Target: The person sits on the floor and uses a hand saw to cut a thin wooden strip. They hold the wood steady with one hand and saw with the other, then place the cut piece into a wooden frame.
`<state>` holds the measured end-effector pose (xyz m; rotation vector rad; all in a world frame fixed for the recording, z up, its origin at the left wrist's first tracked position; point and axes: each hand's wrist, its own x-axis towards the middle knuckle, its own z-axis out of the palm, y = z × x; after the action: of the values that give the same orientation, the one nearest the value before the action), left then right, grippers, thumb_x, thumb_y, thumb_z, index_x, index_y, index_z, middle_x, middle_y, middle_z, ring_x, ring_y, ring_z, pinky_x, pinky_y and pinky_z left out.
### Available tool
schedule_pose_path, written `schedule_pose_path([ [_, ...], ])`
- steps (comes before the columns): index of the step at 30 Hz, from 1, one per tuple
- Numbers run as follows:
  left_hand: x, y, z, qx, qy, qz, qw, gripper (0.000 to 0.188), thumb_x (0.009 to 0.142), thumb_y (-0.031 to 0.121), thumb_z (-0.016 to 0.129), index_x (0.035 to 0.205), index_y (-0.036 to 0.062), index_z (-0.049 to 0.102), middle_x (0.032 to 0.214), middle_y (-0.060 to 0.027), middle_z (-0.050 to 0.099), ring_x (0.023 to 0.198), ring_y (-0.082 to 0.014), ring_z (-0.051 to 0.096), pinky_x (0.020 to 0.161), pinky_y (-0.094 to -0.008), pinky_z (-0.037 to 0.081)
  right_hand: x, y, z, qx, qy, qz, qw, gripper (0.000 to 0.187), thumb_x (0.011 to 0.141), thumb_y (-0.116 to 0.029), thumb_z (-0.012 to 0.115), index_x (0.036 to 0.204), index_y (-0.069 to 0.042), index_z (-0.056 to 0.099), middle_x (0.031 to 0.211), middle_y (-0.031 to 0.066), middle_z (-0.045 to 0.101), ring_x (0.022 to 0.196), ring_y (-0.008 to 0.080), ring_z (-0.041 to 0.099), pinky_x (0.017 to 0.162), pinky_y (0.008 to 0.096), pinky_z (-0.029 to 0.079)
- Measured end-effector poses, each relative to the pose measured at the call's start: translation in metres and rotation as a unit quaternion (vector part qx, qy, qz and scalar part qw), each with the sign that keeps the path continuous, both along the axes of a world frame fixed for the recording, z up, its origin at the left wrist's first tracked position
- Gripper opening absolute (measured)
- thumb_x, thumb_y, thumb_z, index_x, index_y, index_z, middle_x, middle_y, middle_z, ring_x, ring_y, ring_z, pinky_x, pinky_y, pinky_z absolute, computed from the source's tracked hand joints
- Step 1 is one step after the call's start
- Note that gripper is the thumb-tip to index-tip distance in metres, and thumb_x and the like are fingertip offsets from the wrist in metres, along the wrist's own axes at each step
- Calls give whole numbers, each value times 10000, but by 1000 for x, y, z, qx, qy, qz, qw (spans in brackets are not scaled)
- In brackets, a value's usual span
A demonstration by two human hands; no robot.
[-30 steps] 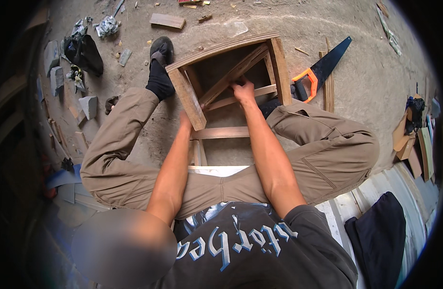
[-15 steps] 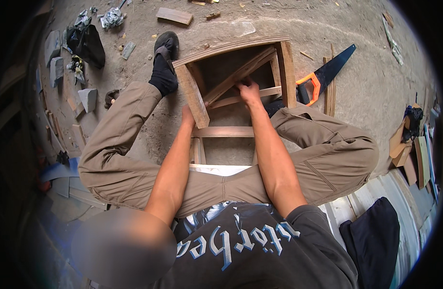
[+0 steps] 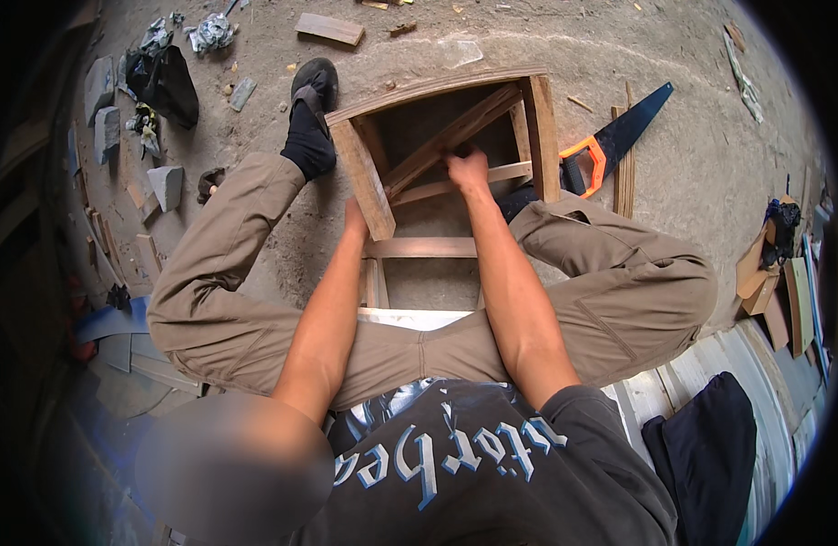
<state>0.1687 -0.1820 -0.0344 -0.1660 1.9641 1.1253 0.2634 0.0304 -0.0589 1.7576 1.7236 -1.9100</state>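
A wooden frame, like a small stool or chair, stands between my legs with its open side towards me. Inside it a wooden strip runs diagonally from lower left to upper right. My right hand reaches into the frame, its fingers bent and closed at the strip's underside near the middle. A lighter crossbar passes just below that hand. My left hand is against the outside of the frame's left post, its fingers hidden behind the wood. Closer to me lies a lower rail.
A handsaw with an orange and black handle rests on narrow wooden strips at right. A wood block, a black bag and grey blocks lie farther left. Dark cloth lies at lower right.
The diagonal strip has tilted slightly, its left end a little lower. My right hand has shifted slightly left and its fingers have curled in more. My left hand stays in place.
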Motion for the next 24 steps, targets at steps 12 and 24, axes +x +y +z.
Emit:
schedule_pose_path([
  [12,-63,-5,18,-53,62,131,988,300,883,347,670,887,48,696,810,-71,679,718,-205,637,655,-358,471,4,-19,18,6,107,45,993,524,787,-218,776,1171,69,566,1085,207,684,1009,266,667,888,352,504],
  [24,-29,85,161,121,540,-95,828,265,818,287,758,961,68,714,962,-95,702,999,-279,618,894,-368,467,27,-23,67,123,258,113,951,399,828,-154,751,1134,-6,543,1024,144,693,991,232,667,850,346,512],
])
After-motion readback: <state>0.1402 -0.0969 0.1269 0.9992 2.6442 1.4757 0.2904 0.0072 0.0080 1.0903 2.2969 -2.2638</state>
